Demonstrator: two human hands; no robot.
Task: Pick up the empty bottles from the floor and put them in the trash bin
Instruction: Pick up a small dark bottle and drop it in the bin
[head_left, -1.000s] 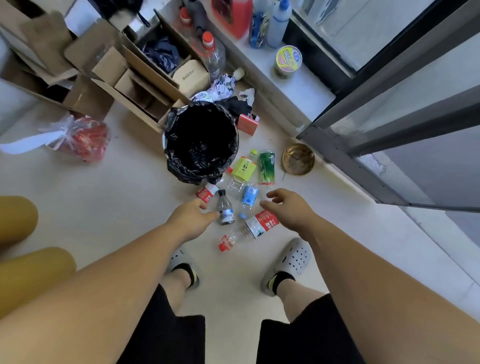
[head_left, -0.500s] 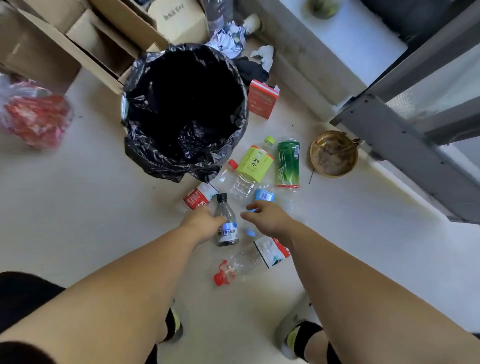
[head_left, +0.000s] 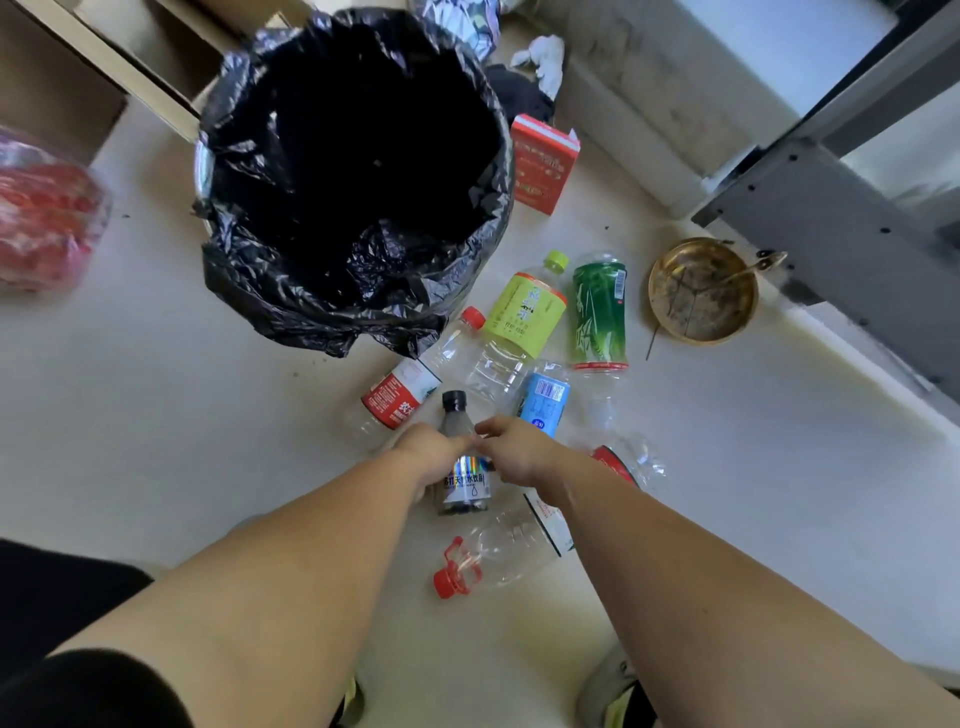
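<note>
A trash bin lined with a black bag (head_left: 249, 280) stands open on the pale floor. Several empty bottles lie just in front of it: a red-label one (head_left: 397, 397), a yellow-label one (head_left: 524, 312), a green one (head_left: 600, 312), a blue-label one (head_left: 543, 402), and a clear one with a red cap (head_left: 498, 556). A small black-capped bottle (head_left: 465, 486) lies between my hands. My left hand (head_left: 434, 452) curls around its left side. My right hand (head_left: 514, 449) touches its shoulder with bent fingers, and whether it grips is unclear.
A round brass dish (head_left: 701, 291) sits to the right by the grey door frame (head_left: 831, 218). A red carton (head_left: 543, 166) leans beside the bin. Cardboard boxes (head_left: 78, 78) and a red plastic bag (head_left: 41, 218) are at the left. My feet are below.
The view has dropped closer to the floor. Both hands have come together onto the small black-capped bottle; the right hand moved left from the blue-label bottle.
</note>
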